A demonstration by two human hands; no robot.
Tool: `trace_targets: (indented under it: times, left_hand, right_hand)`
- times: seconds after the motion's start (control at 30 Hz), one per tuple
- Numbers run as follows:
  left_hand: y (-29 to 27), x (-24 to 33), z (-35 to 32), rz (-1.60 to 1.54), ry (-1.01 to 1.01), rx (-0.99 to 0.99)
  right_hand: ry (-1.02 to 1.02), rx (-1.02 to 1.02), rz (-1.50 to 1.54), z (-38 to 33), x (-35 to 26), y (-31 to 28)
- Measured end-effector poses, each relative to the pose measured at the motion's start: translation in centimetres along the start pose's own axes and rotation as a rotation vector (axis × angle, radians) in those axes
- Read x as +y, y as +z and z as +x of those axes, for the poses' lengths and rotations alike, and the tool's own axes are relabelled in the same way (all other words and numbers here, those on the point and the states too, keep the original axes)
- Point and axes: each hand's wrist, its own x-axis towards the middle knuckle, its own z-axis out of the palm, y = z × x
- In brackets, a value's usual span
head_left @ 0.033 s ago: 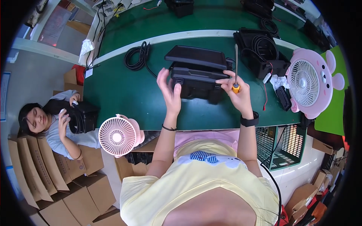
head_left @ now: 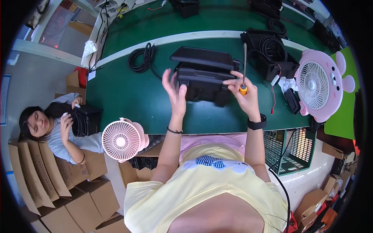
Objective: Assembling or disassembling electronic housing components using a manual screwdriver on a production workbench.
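My left hand (head_left: 177, 97), fingers apart, is at the left end of the black case (head_left: 204, 80); my right hand (head_left: 249, 100), clamped on a screwdriver (head_left: 243, 90), touches the case's right end.

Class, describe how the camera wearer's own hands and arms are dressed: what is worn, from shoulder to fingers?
The left hand and right hand wear no gloves. Pale yellow short sleeves leave both forearms bare. A thin dark band circles the left wrist; a wider black band circles the right.
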Motion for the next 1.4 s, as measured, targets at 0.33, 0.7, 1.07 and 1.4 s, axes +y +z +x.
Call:
trace_targets:
  times: [0.33,0.7,1.07,1.4]
  left_hand:
    - [1.7,1.2,2.2,-0.086,-0.269,-0.11]
    - [2.7,2.1,-0.8,-0.138,-0.252,0.063]
    - [3.0,2.9,0.3,-0.137,-0.303,0.053]
    - [2.8,1.7,3.2,0.64,0.376,-0.111]
  right_hand:
    - [0.116,0.3,-0.178,-2.7,0.1,1.6]
    - [0.033,0.259,0.171,0.3,-0.7,2.7]
    - [0.18,0.416,0.158,2.0,-0.7,2.9]
    - [-0.378,0.166,-0.888,2.5,-1.7,3.0]
